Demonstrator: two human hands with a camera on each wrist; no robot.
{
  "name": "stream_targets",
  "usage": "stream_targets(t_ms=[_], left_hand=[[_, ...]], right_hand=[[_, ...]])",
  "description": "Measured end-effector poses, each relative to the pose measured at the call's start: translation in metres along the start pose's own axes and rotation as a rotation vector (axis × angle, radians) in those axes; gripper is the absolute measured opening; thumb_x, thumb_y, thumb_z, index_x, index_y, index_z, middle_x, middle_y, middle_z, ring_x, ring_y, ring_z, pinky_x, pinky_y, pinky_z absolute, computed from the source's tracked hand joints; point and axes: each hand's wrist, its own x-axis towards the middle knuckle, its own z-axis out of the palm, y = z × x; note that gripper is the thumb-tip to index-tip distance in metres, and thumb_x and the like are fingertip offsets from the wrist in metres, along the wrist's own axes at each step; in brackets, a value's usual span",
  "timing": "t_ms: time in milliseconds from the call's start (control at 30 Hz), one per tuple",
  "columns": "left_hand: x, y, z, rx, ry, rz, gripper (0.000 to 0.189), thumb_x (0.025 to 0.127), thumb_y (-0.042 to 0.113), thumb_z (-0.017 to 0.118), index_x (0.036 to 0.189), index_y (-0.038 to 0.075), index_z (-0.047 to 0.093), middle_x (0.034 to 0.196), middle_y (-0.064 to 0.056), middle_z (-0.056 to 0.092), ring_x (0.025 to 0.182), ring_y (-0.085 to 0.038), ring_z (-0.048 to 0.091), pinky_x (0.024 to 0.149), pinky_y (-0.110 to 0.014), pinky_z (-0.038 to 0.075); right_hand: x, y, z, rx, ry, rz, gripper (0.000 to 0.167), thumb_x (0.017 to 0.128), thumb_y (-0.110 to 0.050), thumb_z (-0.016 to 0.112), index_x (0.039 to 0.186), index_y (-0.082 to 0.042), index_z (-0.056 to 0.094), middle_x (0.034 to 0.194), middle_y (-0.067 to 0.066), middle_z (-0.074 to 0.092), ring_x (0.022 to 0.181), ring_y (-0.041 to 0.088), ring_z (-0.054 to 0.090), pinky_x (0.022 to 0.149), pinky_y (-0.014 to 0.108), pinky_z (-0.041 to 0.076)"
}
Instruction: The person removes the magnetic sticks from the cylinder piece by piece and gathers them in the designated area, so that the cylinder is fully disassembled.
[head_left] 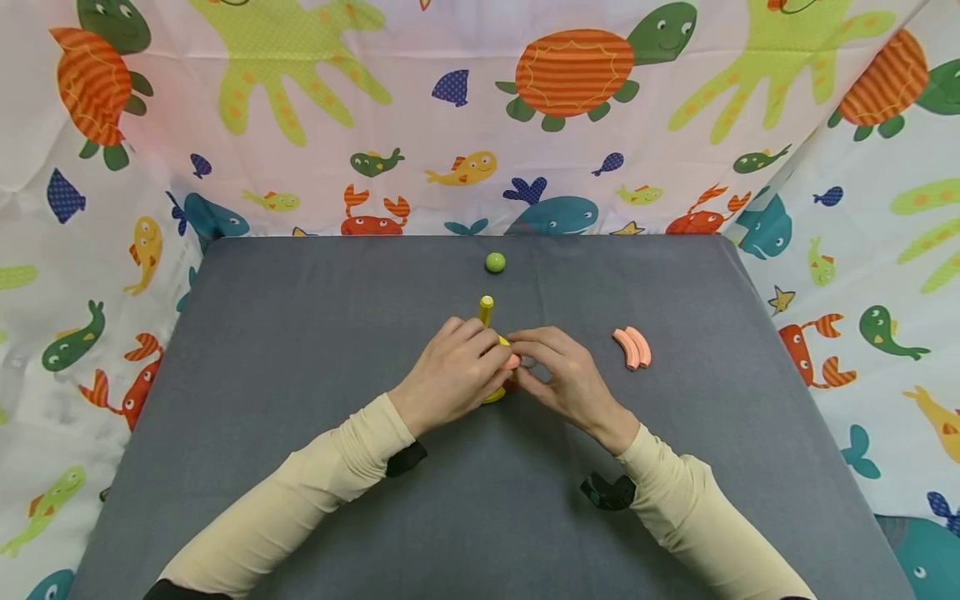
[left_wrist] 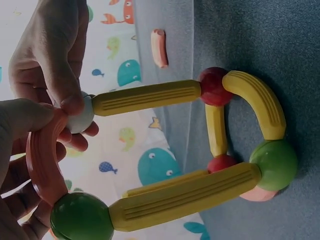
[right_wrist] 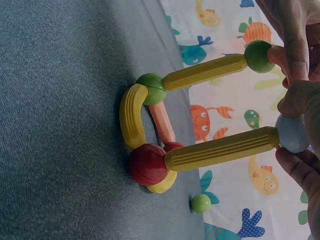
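Note:
A toy frame of ribbed sticks and balls stands on the grey table in front of me. Its low ring joins red balls, a green ball and curved yellow sticks. Straight yellow sticks rise from the ring. My left hand pinches a curved pink stick, whose lower end meets an upper green ball. With thumb and fingers, my right hand grips a pale grey ball atop one upright. The pink stick's other end is right by that ball. In the head view, both hands hide most of the frame.
Two curved pink sticks lie side by side to the right of my hands. A light green ball sits near the table's far edge. Patterned cloth hangs behind and at both sides of the table.

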Motion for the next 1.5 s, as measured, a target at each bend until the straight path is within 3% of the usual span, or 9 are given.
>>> stream_targets(t_ms=[200, 333, 467, 667, 967, 1233, 1500], left_hand=[[-0.001, -0.003, -0.004, 0.027, -0.056, 0.013, 0.014, 0.090, 0.025, 0.070, 0.084, 0.013, 0.071, 0.084, -0.001, 0.067, 0.077, -0.018, 0.057, 0.069, -0.030, 0.044], [0.000, -0.002, -0.005, 0.122, -0.118, 0.093, 0.007, 0.087, 0.022, 0.073, 0.085, 0.015, 0.071, 0.088, -0.001, 0.066, 0.080, -0.017, 0.057, 0.073, -0.030, 0.044], [0.001, 0.002, -0.002, 0.249, -0.156, 0.185, 0.008, 0.090, 0.023, 0.071, 0.084, 0.018, 0.071, 0.087, 0.002, 0.069, 0.082, -0.017, 0.057, 0.078, -0.032, 0.044], [0.002, 0.007, 0.002, 0.379, -0.242, 0.280, 0.018, 0.091, 0.014, 0.069, 0.076, 0.023, 0.072, 0.084, 0.004, 0.072, 0.085, -0.017, 0.056, 0.084, -0.034, 0.042], [-0.002, 0.009, 0.004, 0.429, -0.321, 0.294, 0.018, 0.087, 0.010, 0.072, 0.077, 0.025, 0.074, 0.086, 0.005, 0.073, 0.088, -0.018, 0.058, 0.093, -0.038, 0.043], [-0.006, 0.009, 0.010, 0.449, -0.322, 0.299, 0.025, 0.086, 0.004, 0.070, 0.074, 0.026, 0.071, 0.081, 0.004, 0.071, 0.087, -0.019, 0.059, 0.097, -0.039, 0.044], [-0.007, 0.008, 0.007, 0.423, -0.377, 0.288, 0.016, 0.087, 0.010, 0.072, 0.080, 0.025, 0.072, 0.089, 0.002, 0.073, 0.091, -0.020, 0.061, 0.101, -0.042, 0.043]], right_hand=[[-0.002, 0.004, -0.004, -0.032, 0.006, 0.036, 0.028, 0.079, 0.000, 0.074, 0.106, -0.004, 0.070, 0.113, 0.013, 0.069, 0.102, 0.024, 0.065, 0.085, 0.037, 0.054], [-0.003, 0.004, -0.004, -0.047, -0.014, 0.047, 0.030, 0.080, -0.003, 0.073, 0.109, -0.004, 0.068, 0.115, 0.013, 0.069, 0.103, 0.023, 0.065, 0.084, 0.036, 0.054], [-0.004, 0.003, -0.003, -0.060, -0.004, 0.045, 0.031, 0.078, -0.001, 0.075, 0.108, -0.003, 0.067, 0.115, 0.014, 0.068, 0.102, 0.024, 0.065, 0.081, 0.037, 0.054], [-0.004, 0.002, -0.004, -0.063, -0.010, 0.048, 0.031, 0.076, 0.000, 0.076, 0.106, -0.003, 0.068, 0.116, 0.014, 0.067, 0.102, 0.026, 0.065, 0.081, 0.039, 0.055], [-0.004, 0.001, -0.005, -0.064, -0.024, 0.046, 0.025, 0.088, -0.013, 0.069, 0.110, -0.003, 0.068, 0.115, 0.012, 0.065, 0.102, 0.023, 0.063, 0.084, 0.037, 0.054], [-0.004, 0.000, -0.004, -0.064, -0.019, 0.049, 0.043, 0.074, -0.003, 0.079, 0.115, -0.003, 0.065, 0.115, 0.012, 0.065, 0.099, 0.023, 0.064, 0.081, 0.038, 0.055], [-0.003, 0.001, -0.004, -0.053, -0.048, 0.087, 0.041, 0.079, -0.006, 0.075, 0.118, -0.002, 0.064, 0.119, 0.012, 0.063, 0.098, 0.021, 0.065, 0.079, 0.036, 0.056]])
